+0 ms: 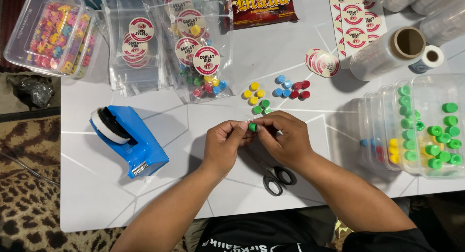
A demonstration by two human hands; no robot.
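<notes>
I see both hands meeting over the middle of the white table (97, 194), and a small green piece (252, 127) sits right where they join. My left hand (224, 144) has its fingertips closed on the green piece from the nine o'clock side; my right hand (286, 138) pinches in from three o'clock, its fingers curled tight and touching the same piece. The piece is clamped between the two sets of fingertips, off the table surface. I cannot tell whether a strip of clear wrap is around it.

Just at twelve o'clock from the grip lie loose pieces: a small green cluster (261, 106), then yellow ones (254, 93) above, and blue ones (283, 86) and red ones (300, 89) toward one o'clock. At six o'clock, half under my right wrist, black-handled scissors (274, 177) lie flat on the table. Out at nine o'clock stands a blue tape dispenser (130, 139). At eleven o'clock are clear pouches (203, 63) with round labels, one filled with mixed coloured pieces. Far at ten o'clock a clear box (51, 31) holds multicoloured bits. At three o'clock clear tubs (426, 126) hold many green pieces, with yellow and red ones in the nearer tub. At two o'clock lies a roll of clear film (387, 52), with round stickers (322, 63) just beside it.
</notes>
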